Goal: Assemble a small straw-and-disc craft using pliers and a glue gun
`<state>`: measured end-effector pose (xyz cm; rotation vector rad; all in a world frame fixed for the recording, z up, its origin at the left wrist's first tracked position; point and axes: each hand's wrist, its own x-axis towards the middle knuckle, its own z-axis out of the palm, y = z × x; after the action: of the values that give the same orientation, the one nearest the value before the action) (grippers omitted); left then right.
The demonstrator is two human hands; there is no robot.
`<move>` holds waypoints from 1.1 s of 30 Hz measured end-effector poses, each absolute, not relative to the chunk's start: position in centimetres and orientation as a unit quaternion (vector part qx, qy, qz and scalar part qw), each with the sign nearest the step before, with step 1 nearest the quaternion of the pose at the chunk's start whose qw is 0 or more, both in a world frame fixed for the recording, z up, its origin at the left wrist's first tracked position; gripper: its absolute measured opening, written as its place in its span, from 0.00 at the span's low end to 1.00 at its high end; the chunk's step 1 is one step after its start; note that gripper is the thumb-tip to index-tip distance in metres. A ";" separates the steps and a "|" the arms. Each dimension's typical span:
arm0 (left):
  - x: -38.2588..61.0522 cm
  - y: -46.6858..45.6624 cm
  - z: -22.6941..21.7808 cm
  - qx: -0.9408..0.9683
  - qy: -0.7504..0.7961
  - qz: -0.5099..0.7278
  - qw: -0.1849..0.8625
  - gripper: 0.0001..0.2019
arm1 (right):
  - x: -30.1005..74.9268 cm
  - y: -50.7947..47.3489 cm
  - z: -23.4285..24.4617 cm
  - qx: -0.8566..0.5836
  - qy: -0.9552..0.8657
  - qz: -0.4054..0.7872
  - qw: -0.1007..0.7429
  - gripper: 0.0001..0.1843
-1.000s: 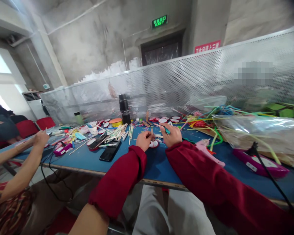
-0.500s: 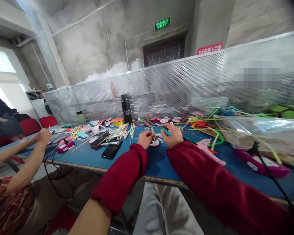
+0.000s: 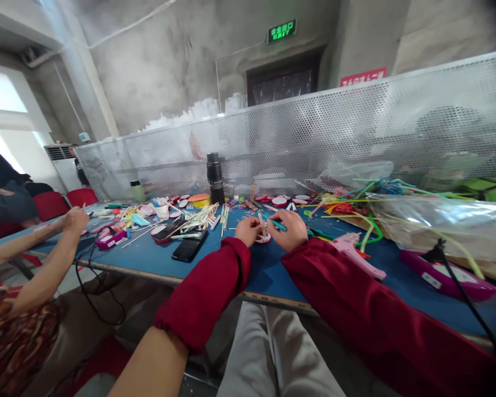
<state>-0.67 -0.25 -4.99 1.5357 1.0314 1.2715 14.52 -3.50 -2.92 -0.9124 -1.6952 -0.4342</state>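
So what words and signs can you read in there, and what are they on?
"安全出口 EXIT": green lit rectangular sign above the dark doorway.
Red sign with white characters: too blurred to read.
Tall black bottle, pale marks: too small.
Purple plastic device, white label: too small.

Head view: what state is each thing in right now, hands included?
Left hand: closed on a tan stick
Right hand: closed around a teal tool
Black bottle: upright, capped
Green bottle: upright, capped
Front black phone: lying flat, screen dark
Pink tool: lying down
Exit sign: lit
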 end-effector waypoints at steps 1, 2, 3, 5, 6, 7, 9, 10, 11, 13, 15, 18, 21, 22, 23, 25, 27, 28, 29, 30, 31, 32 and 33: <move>-0.7 -0.3 -5.0 0.615 0.415 0.511 0.434 0.06 | 14.5 -3.4 -3.0 -0.387 -0.715 -0.187 0.551 0.06; -0.7 -0.3 -5.0 0.614 0.417 0.511 0.433 0.05 | 14.5 -3.3 -3.0 -0.387 -0.712 -0.191 0.553 0.06; -0.7 -0.3 -5.0 0.613 0.419 0.512 0.433 0.05 | 14.5 -3.3 -3.1 -0.387 -0.710 -0.193 0.556 0.05; -0.8 -0.3 -5.1 0.613 0.420 0.511 0.432 0.06 | 14.5 -3.2 -3.3 -0.388 -0.704 -0.200 0.560 0.05; -0.8 -0.3 -5.1 0.614 0.420 0.512 0.429 0.06 | 14.5 -3.2 -3.4 -0.389 -0.703 -0.204 0.560 0.05; -0.8 -0.4 -5.1 0.616 0.420 0.512 0.426 0.07 | 14.5 -3.2 -3.4 -0.390 -0.702 -0.206 0.559 0.05; -0.8 -0.5 -5.0 0.622 0.422 0.511 0.417 0.06 | 14.6 -3.2 -3.5 -0.388 -0.706 -0.208 0.555 0.05; -0.8 -0.6 -4.9 0.624 0.424 0.510 0.414 0.05 | 14.6 -3.2 -3.5 -0.387 -0.708 -0.205 0.555 0.05; -0.7 -0.7 -4.9 0.625 0.426 0.509 0.410 0.05 | 14.6 -3.3 -3.4 -0.385 -0.710 -0.202 0.554 0.04; -0.7 -0.8 -4.8 0.627 0.428 0.508 0.407 0.05 | 14.6 -3.3 -3.3 -0.382 -0.715 -0.199 0.551 0.04; -0.7 -0.8 -4.7 0.628 0.427 0.509 0.405 0.06 | 14.6 -3.3 -3.2 -0.382 -0.718 -0.199 0.548 0.04; -0.7 -0.7 -4.8 0.626 0.426 0.512 0.405 0.06 | 14.6 -3.2 -3.2 -0.375 -0.719 -0.202 0.550 0.04; -0.7 -0.7 -4.7 0.620 0.429 0.513 0.410 0.06 | 14.6 -3.0 -3.4 -0.359 -0.716 -0.208 0.561 0.03; -0.7 -0.7 -4.7 0.619 0.429 0.514 0.412 0.06 | 14.6 -2.9 -3.4 -0.356 -0.715 -0.211 0.563 0.03; -0.6 -0.7 -4.8 0.619 0.427 0.514 0.413 0.06 | 14.6 -2.9 -3.5 -0.354 -0.714 -0.213 0.565 0.03; -0.6 -0.6 -4.8 0.619 0.422 0.516 0.415 0.06 | 14.6 -2.8 -3.5 -0.352 -0.714 -0.216 0.565 0.03; -0.6 -0.4 -5.0 0.622 0.415 0.518 0.416 0.05 | 14.6 -2.8 -3.5 -0.351 -0.717 -0.216 0.562 0.03; -0.7 -0.3 -5.1 0.626 0.411 0.518 0.415 0.05 | 14.6 -2.8 -3.5 -0.352 -0.717 -0.218 0.561 0.04; -0.7 -0.2 -5.2 0.630 0.408 0.517 0.412 0.05 | 14.6 -2.8 -3.5 -0.354 -0.717 -0.219 0.559 0.04; -0.7 -0.1 -5.3 0.633 0.406 0.517 0.408 0.05 | 14.6 -2.9 -3.4 -0.355 -0.717 -0.220 0.558 0.04; -0.8 0.0 -5.4 0.636 0.404 0.518 0.404 0.06 | 14.6 -2.9 -3.4 -0.356 -0.717 -0.221 0.557 0.04; -0.8 0.1 -5.4 0.637 0.404 0.518 0.402 0.06 | 14.6 -2.9 -3.4 -0.356 -0.716 -0.222 0.557 0.04; -0.8 0.2 -5.5 0.636 0.406 0.519 0.402 0.07 | 14.6 -2.9 -3.4 -0.357 -0.716 -0.223 0.557 0.04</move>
<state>-0.83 0.17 -5.49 1.6071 1.0251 1.3120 14.64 -2.85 -3.36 -0.8424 -1.6893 -0.5257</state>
